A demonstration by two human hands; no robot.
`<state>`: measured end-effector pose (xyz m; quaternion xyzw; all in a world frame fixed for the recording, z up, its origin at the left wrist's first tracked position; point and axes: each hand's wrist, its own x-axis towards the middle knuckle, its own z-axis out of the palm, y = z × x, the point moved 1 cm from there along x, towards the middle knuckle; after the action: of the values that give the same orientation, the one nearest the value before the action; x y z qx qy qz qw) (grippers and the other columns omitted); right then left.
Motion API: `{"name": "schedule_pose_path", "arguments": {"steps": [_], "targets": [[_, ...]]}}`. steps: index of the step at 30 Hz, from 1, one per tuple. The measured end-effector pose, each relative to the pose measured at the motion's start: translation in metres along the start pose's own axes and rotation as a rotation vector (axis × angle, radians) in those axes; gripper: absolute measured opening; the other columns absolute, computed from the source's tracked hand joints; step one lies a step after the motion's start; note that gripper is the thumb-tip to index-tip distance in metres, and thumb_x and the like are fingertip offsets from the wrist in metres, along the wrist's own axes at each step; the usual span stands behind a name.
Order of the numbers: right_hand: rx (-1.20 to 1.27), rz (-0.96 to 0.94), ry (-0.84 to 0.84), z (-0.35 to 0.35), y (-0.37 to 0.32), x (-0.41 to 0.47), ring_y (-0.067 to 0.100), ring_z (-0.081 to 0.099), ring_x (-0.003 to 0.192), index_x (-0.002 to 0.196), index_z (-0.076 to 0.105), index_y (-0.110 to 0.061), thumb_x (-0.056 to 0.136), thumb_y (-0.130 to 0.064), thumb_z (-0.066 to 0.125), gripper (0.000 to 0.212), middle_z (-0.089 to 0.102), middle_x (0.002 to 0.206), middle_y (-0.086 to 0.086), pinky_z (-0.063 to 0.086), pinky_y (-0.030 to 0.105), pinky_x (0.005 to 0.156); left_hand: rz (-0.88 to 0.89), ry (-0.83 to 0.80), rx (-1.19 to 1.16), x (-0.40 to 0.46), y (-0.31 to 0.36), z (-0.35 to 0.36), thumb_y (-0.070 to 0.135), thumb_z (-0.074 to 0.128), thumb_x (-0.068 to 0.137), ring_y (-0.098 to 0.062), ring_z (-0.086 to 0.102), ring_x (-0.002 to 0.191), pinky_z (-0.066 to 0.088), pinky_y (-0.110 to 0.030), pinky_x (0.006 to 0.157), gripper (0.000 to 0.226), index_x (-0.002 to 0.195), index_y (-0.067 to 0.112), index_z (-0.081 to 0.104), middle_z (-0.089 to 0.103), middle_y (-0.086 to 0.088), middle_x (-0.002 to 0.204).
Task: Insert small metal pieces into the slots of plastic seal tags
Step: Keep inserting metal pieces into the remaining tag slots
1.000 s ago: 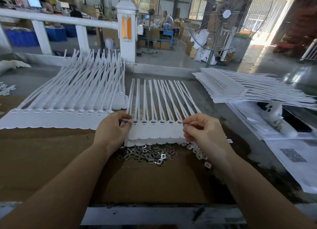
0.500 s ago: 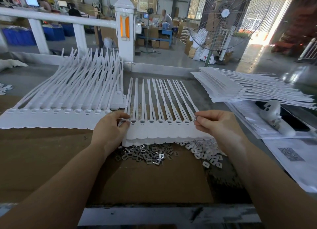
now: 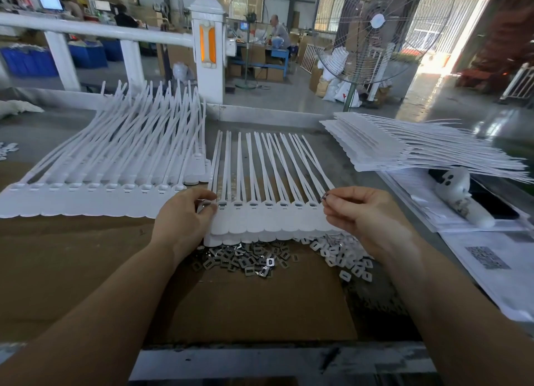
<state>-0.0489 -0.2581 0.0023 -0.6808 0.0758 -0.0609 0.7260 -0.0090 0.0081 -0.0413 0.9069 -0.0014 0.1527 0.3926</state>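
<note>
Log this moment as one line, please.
left hand: pinching metal piece at tag strip left end | right hand: pinching metal piece above right end | loose metal pieces: heaped on cardboard

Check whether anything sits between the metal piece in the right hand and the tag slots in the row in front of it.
Nothing visible does. The right hand pinches a metal piece just beside the right end of the tag row; the slots lie uncovered.

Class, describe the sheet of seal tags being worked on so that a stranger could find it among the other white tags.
Start at the brown cardboard on the bench. At its far edge, between both hands, lies the sheet of seal tags, with metal pieces heaped just in front. Unlike the neighbouring stacks, it is the one both hands touch.
</note>
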Motion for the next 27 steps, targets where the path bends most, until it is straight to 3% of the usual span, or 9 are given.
{"name": "schedule_pose_path", "arguments": {"steps": [14, 18, 27], "targets": [[-0.019, -0.16, -0.189, 0.02, -0.008, -0.025, 0.017, 0.07, 0.076, 0.082, 0.077, -0.018, 0.075, -0.002, 0.069, 0.019, 0.073, 0.082, 0.009, 0.054, 0.019, 0.067, -0.003, -0.007, -0.017, 0.0, 0.002, 0.0, 0.022, 0.057, 0.091, -0.012, 0.051, 0.096, 0.037, -0.024, 0.081, 0.02, 0.11, 0.02, 0.064, 0.063, -0.002, 0.113], [-0.047, -0.176, -0.249, 0.023, -0.013, -0.033, 0.019, 0.07, 0.081, 0.087, 0.076, -0.019, 0.066, -0.014, 0.074, 0.021, 0.073, 0.087, 0.007, 0.054, 0.021, 0.07, -0.015, -0.015, -0.014, 0.0, 0.002, -0.001, 0.023, 0.056, 0.091, -0.014, 0.053, 0.096, 0.037, -0.024, 0.08, 0.021, 0.111, 0.021, 0.063, 0.063, -0.002, 0.112], [-0.04, -0.211, -0.288, 0.025, -0.017, -0.04, 0.012, 0.068, 0.074, 0.084, 0.076, -0.024, 0.064, -0.019, 0.071, 0.021, 0.073, 0.083, 0.003, 0.052, 0.017, 0.065, -0.019, -0.018, -0.016, -0.002, 0.004, -0.002, 0.022, 0.056, 0.091, -0.018, 0.055, 0.103, 0.038, -0.025, 0.081, 0.021, 0.111, 0.02, 0.063, 0.062, -0.003, 0.113]]}}
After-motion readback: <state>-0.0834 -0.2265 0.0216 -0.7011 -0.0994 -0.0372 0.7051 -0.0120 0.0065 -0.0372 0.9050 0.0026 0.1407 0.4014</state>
